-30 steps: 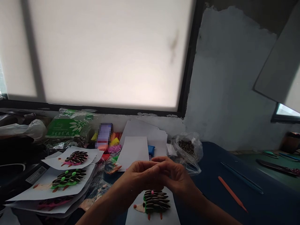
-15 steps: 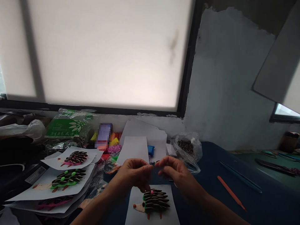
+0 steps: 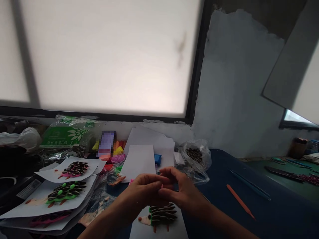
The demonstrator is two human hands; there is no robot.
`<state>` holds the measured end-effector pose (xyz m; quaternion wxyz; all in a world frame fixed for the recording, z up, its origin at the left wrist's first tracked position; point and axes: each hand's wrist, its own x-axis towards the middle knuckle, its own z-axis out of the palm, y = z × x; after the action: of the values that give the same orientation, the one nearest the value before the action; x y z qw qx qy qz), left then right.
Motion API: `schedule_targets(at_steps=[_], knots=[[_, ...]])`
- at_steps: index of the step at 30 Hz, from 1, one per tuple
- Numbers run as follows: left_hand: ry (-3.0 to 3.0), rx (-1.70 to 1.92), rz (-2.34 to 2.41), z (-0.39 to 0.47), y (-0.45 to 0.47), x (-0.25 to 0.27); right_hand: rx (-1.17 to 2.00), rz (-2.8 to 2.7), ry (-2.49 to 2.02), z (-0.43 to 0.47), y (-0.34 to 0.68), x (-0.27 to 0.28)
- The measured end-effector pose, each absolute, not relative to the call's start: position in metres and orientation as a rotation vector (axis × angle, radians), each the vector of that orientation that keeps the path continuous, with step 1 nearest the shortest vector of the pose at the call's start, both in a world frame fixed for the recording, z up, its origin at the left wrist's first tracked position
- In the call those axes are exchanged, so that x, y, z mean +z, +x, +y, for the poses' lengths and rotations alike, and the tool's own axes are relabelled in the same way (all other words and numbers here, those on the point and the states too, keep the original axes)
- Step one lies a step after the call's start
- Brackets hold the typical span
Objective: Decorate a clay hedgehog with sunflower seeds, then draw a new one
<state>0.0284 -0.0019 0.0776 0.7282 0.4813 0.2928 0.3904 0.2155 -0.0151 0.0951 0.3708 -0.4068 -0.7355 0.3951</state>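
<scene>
Just above the white card (image 3: 136, 230), near the bottom edge of the view, the left hand (image 3: 143, 189) and right hand (image 3: 180, 189) meet at their fingertips, palms turned inward and fingers partly curled. A tiny pink piece (image 3: 161, 186) shows between the two thumbs, right at the fingertips; whether one hand or both grip it cannot be made out. Below the hands, and nearer the wearer, lies the hedgehog figure (image 3: 163, 215) on that card: its dark seed spines sit on a green body, with a pale snout pointing left and two reddish feet toward the wearer. The hands hide the card's far part and reach close over the top of the spines; any contact there is unclear. Well to the right of the right hand, an orange tool (image 3: 240, 201) lies slantwise on the dark blue surface (image 3: 216, 179). Beyond the hands stand a white sheet (image 3: 139, 159) and, farther right, a clear bag (image 3: 206, 157) with dark seeds (image 3: 194, 154).
</scene>
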Motion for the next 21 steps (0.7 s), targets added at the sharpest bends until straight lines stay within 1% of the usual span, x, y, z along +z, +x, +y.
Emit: schedule_targets(at_steps=[3,9,12,17,21], knots=[[1.053,0.847,0.59,-0.002,0.029,0.076,1.13,-1.855,-1.034,-0.013,0.216,0.095],[1.109,0.824,0.639,-0.004,0.048,0.061,1.068,-1.887,-1.05,-0.017,0.212,0.095],[1.133,0.862,0.668,-0.005,0.05,0.064,1.08,-1.891,-1.029,-0.019,0.212,0.096],[1.324,0.934,0.864,0.009,0.021,0.083,0.876,-1.954,-0.997,-0.019,0.212,0.097],[1.4,0.946,1.019,0.019,0.005,0.082,0.977,-2.173,-0.972,-0.033,0.198,0.093]])
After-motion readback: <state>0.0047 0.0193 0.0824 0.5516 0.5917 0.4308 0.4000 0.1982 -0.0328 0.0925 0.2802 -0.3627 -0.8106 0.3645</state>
